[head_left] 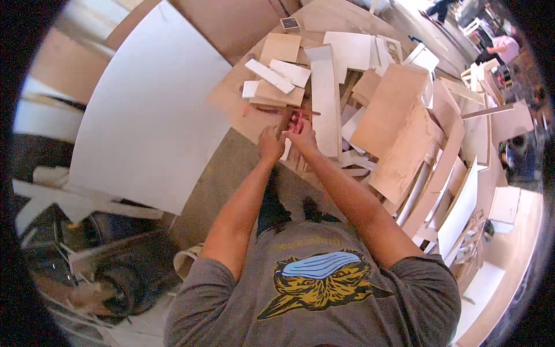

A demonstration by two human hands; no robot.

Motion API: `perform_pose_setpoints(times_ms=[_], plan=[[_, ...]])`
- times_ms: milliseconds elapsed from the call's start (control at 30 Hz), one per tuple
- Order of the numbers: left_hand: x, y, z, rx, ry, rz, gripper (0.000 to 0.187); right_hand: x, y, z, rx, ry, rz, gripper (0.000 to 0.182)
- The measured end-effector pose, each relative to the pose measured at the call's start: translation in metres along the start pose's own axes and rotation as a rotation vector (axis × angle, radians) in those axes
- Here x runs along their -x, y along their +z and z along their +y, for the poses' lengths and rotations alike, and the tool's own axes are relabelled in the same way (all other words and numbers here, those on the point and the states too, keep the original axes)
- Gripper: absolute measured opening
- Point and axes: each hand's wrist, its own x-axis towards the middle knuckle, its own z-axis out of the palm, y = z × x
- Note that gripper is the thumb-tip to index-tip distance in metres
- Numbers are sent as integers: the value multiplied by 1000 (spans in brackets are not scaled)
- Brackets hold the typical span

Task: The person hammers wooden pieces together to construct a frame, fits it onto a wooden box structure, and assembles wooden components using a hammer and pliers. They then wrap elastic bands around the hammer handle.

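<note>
My left hand [270, 143] is closed round the lower end of a narrow brown wooden strip [284, 120], which stands tilted before me. Beside it, my right hand [303, 137] has its fingers bent at a small reddish-pink object [296, 122] against the strip; what this object is stays too small to tell. Just beyond both hands lies a small stack of boards: a tan board [278, 92] and a white strip with holes [269, 76]. A long white panel [325, 101] lies right of my right hand.
A big white sheet [153, 110] stands at the left. Large brown boards [384, 110] and many offcuts are heaped at the right. Dark clutter [115, 277] fills the lower left. A person in a pink top [506, 50] is far off at the upper right.
</note>
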Motion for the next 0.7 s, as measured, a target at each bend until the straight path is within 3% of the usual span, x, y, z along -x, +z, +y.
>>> perform_pose_setpoints(times_ms=[133,167,300,400,533,600,700], plan=[[-53,-2,-33,-209,159,-142,60,-56,33,15,18,113,30,107],[-65,-3,-40,-220,183,-179,61,-70,41,25,169,156,74,123],[-107,-30,-54,-233,229,-391,69,-119,96,79,610,319,299,140],[-114,-13,-79,-296,327,-303,70,-128,108,39,572,563,282,138],[-118,-19,-89,-345,428,-306,65,-144,133,70,761,697,383,129],[-113,-5,-100,-281,463,-198,62,-145,130,80,784,662,388,115],[-117,-18,-94,-214,450,-201,58,-152,127,117,768,623,383,104]])
